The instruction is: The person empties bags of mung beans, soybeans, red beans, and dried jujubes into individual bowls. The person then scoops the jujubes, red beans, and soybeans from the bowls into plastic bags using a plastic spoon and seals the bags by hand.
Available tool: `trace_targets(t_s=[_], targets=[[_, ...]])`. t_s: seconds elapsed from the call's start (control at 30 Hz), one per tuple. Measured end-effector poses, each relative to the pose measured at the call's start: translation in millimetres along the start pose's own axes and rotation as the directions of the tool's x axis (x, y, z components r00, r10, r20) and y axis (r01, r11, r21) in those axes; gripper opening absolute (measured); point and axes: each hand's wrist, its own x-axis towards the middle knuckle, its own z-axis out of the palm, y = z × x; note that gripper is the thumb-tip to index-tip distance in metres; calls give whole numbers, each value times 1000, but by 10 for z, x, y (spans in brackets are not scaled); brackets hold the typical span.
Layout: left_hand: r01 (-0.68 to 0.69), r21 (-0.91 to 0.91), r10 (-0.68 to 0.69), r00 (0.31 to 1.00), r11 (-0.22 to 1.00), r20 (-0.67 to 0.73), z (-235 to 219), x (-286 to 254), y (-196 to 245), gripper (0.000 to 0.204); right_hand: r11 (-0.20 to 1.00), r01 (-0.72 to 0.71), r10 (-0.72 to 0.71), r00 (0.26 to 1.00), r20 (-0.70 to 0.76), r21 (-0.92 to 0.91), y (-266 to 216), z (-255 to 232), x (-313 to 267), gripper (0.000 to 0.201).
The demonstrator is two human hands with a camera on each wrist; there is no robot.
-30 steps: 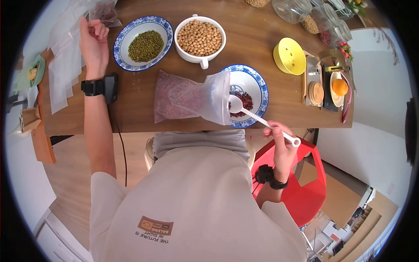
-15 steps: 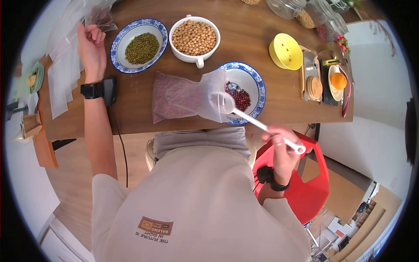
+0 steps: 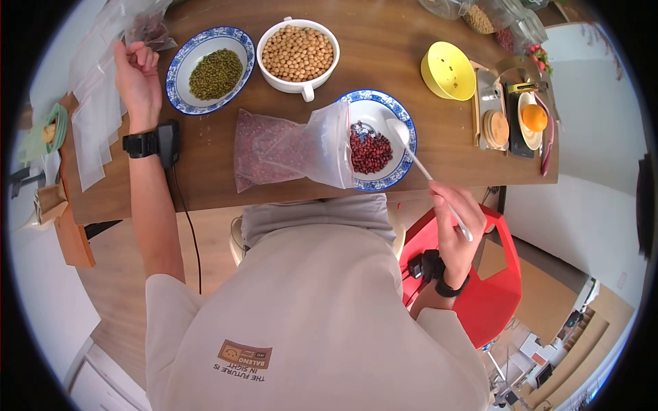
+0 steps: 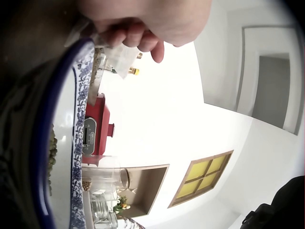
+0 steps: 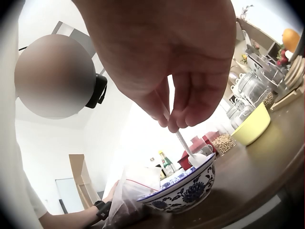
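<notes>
My right hand [image 3: 458, 229] pinches the long handle of a white spoon [image 3: 398, 130]. The spoon's head is at the right inner side of a blue-and-white bowl [image 3: 404, 109] holding dark red beans [image 3: 372, 153]. A clear zip bag [image 3: 281, 151] of similar beans lies on its side, its open mouth overlapping the bowl's left rim. In the right wrist view, thumb and fingers close around the spoon handle [image 5: 183, 143] above the bowl. My left hand [image 3: 139, 85] rests at the table's left, fingers loosely curled and holding nothing, beside a patterned bowl [image 3: 179, 89] of green beans.
A white two-handled bowl [image 3: 334, 58] of chickpeas stands behind the bag. Further right are a yellow bowl [image 3: 439, 68], an orange [image 3: 534, 118] on a dish, and glass jars [image 3: 524, 34]. Plastic bags [image 3: 92, 130] lie at the left; a red chair [image 3: 490, 301] is by the front edge.
My right hand has swung the spoon from the bag's mouth rightward to the bowl's right side. More red beans lie in the bowl now. The left hand stays put.
</notes>
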Motion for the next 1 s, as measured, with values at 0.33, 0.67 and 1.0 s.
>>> trace_targets(t_s=[0.33,0.67,1.0], targets=[[12,21,-12,1000,1000,-25,10,-12,0,48,902,-231,214,973,86,366,100,207,-76,19],[4,0,-4,1000,1000,7,-5,11,-2,48,856,-57,74,997,-11,514,-51,134,-100,19],[18,-12,-18,1000,1000,13,-5,6,12,47,950,243,-269,956,119,199,-213,23,21,24]])
